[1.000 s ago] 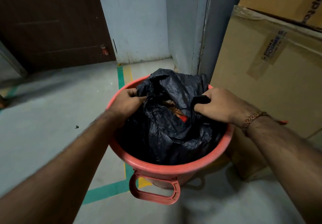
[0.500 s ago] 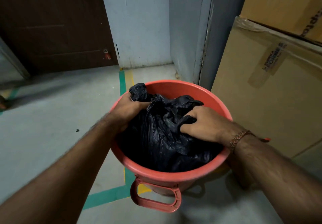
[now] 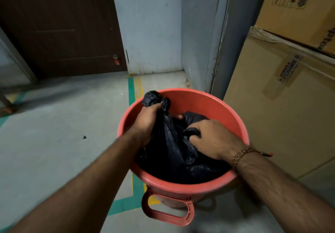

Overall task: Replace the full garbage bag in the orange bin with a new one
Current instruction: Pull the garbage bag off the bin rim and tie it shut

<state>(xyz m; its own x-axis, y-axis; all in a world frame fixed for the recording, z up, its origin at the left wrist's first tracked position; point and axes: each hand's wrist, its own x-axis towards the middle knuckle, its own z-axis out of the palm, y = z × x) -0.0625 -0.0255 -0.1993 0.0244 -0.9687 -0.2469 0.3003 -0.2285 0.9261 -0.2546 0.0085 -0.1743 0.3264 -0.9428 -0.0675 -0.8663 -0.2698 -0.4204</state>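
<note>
An orange bin with a loop handle at its near side stands on the grey floor. Inside it sits a black garbage bag, crumpled and filling the lower part. My left hand is closed around a gathered neck of the bag at the bin's left rim, and a bunch of plastic sticks out above the fist. My right hand grips another fold of the bag near the middle of the bin. A braided bracelet circles my right wrist. The bag's contents are hidden.
Stacked cardboard boxes stand right beside the bin on the right. A grey wall corner rises behind it, and a dark brown door lies at the back left. Green and yellow tape lines cross the floor.
The bag's top has been gathered in and pushed lower, so the bin's far inner wall now shows. My left hand has bunched the plastic into a neck; my right hand moved lower and inward.
</note>
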